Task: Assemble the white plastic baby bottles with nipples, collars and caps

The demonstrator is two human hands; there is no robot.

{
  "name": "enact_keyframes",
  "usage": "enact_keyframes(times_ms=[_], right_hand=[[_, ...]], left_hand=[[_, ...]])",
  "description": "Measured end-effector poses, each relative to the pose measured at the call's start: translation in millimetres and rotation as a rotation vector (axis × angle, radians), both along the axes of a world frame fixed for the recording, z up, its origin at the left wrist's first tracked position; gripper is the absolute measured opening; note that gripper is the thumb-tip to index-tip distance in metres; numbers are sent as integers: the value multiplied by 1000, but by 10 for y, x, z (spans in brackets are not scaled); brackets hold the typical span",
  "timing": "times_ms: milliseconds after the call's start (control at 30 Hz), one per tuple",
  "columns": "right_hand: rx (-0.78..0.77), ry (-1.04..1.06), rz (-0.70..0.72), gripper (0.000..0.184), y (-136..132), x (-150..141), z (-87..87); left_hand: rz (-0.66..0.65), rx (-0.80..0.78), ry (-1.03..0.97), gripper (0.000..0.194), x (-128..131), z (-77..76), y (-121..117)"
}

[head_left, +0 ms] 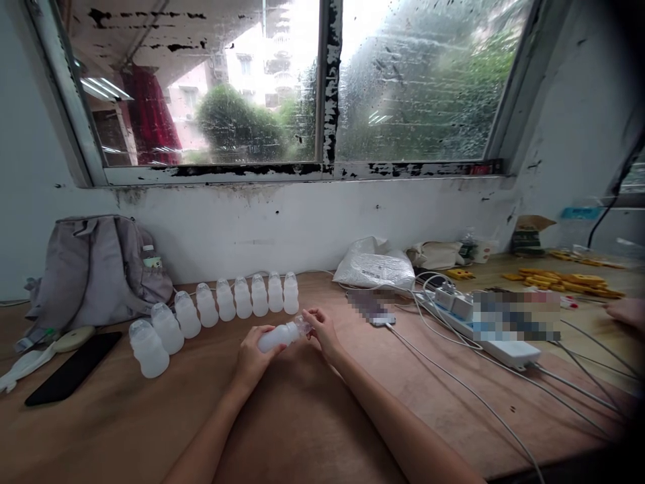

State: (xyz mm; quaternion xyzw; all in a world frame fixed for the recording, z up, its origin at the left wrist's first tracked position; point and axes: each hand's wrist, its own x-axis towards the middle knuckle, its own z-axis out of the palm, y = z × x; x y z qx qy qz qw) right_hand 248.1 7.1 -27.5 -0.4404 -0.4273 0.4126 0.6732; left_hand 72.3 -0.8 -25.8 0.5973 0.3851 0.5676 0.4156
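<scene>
A frosted white baby bottle [275,338] lies tilted between my two hands, its clear cap end toward the right. My left hand [256,353] is wrapped round the bottle's body. With bent fingers, my right hand [322,329] grips the clear cap [303,325] at the other end. Whether the cap is fastened to the bottle cannot be made out. Behind my hands and to the left, several similar bottles [226,300] stand upright in a curved row, each with a clear domed top. The nearest bottle [150,349] stands at the row's left end.
On the left are a grey backpack [101,269] and a black phone-shaped slab [73,370]. A white plastic package [375,265] rests by the wall. To the right lie a power strip [504,346], white cables and yellow pieces [564,282]. Another person's hand [625,310] shows at the right edge.
</scene>
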Motion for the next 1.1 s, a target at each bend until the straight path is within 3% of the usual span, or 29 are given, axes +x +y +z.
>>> enact_keyframes(times_ms=[133,267,600,900,1100], right_hand=[[0,-22,15,32,15,-37,-36],[-8,-45,18,32,14,-46,-55],[-37,-84,35,31,-2,-72,-57],[-148,-92,71,25,-111,-126,3],[-134,-85,-11,19,-123,-163,-24]], left_hand=[[3,125,166,34,-17,-22,9],[2,193,182,35,-26,-20,-11],[112,496,497,32,-48,-94,37],[117,604,592,33,-44,-106,7],[87,637,619,31,-45,-54,-70]])
